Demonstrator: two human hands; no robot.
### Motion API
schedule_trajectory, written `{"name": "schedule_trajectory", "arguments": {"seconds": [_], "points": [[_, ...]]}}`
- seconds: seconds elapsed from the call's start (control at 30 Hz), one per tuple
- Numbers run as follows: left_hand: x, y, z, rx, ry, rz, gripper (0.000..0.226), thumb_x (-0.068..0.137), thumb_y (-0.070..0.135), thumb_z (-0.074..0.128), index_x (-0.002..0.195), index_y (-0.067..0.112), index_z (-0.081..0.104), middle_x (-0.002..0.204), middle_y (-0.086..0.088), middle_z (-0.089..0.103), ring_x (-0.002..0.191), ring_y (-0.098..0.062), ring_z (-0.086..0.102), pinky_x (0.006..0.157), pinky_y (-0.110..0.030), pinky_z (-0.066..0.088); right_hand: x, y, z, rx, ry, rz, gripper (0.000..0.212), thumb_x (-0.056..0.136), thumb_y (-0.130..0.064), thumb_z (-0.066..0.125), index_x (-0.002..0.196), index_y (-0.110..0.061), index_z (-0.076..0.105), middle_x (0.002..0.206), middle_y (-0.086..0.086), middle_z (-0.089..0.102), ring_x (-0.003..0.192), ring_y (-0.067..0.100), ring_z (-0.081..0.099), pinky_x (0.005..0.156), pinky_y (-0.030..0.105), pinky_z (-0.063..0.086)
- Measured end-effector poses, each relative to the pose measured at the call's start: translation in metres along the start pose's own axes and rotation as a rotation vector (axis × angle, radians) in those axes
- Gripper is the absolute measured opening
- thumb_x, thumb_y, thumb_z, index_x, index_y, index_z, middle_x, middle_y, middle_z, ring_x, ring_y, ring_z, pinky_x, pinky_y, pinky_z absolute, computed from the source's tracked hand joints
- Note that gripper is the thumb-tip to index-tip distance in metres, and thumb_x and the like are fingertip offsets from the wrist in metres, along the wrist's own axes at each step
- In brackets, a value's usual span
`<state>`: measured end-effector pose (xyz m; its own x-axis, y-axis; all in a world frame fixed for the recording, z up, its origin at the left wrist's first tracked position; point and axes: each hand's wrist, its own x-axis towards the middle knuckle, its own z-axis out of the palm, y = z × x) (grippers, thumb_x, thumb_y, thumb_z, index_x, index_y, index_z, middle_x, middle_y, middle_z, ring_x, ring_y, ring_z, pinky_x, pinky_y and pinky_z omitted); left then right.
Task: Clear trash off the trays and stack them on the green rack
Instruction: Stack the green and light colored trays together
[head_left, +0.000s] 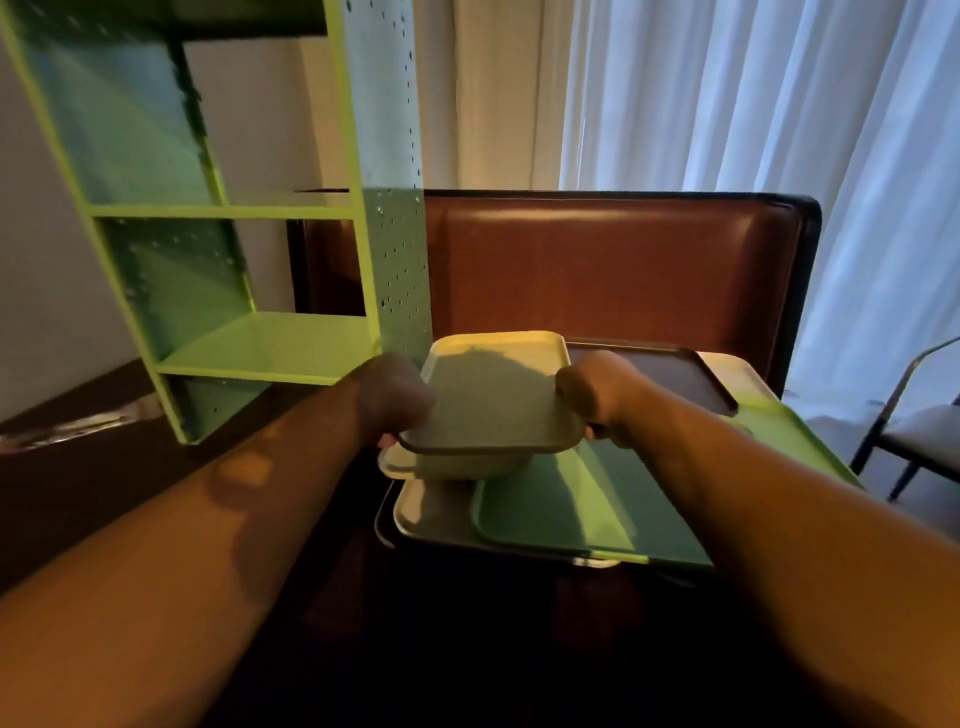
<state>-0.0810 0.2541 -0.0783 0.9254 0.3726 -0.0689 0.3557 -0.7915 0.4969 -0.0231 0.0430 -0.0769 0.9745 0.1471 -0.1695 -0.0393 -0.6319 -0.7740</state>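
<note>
One camera on the person's head, looking forward and down.

There is just this one view, so no second view shares the scene. It looks down along both bare arms, which stretch out from the bottom corners, very close. The left hand (397, 397) and right hand (597, 392) sit in the middle, a bit farther off. The green rack (249, 213) stands up high on the left. The curtain (779, 104) is far back on the right. The wide lens bends the edges.
</note>
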Motion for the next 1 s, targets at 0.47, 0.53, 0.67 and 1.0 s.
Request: {"name": "schedule_trajectory", "arguments": {"seconds": [0.47,0.53,0.67,1.0], "points": [[-0.004,-0.045,0.019,0.128,0.121,0.048,0.022,0.084,0.01,0.06,0.097,-0.004,0.071,0.088,-0.018,0.066,0.083,-0.032,0.064,0.063,-0.029,0.041,0.022,-0.001,0.06,-0.104,0.028,0.07,0.031,0.097,-0.014,0.054,0.123,0.0,0.064,0.105,0.014,0.061,0.105,0.029,0.062,0.094,0.038,0.053],[-0.007,-0.042,0.019,0.096,0.131,0.057,0.022,0.079,0.005,0.059,0.094,-0.002,0.073,0.095,-0.023,0.071,0.082,-0.034,0.066,0.061,-0.031,0.044,0.022,0.001,0.059,-0.041,0.027,0.086,0.03,0.099,-0.014,0.052,0.124,0.0,0.062,0.102,0.015,0.061,0.106,0.03,0.062,0.092,0.038,0.053],[-0.009,-0.041,0.018,-0.139,0.095,0.055,0.014,0.076,0.007,0.061,0.073,-0.004,0.071,0.07,-0.024,0.072,0.059,-0.033,0.071,0.058,-0.039,0.058,0.018,0.019,0.038,0.123,0.05,0.071,0.018,0.099,-0.012,0.055,0.101,0.001,0.068,0.094,0.016,0.06,0.084,0.026,0.061,0.076,0.038,0.055],[-0.034,0.027,0.025,-1.041,-0.113,-0.13,0.028,0.097,0.021,0.059,0.109,-0.004,0.057,0.09,-0.018,0.069,0.074,-0.031,0.069,0.057,-0.04,0.055,-0.026,0.056,-0.038,0.606,-0.194,0.018,0.02,0.099,-0.014,0.054,0.109,-0.004,0.069,0.097,0.017,0.075,0.07,0.026,0.073,0.064,0.038,0.062]]}}
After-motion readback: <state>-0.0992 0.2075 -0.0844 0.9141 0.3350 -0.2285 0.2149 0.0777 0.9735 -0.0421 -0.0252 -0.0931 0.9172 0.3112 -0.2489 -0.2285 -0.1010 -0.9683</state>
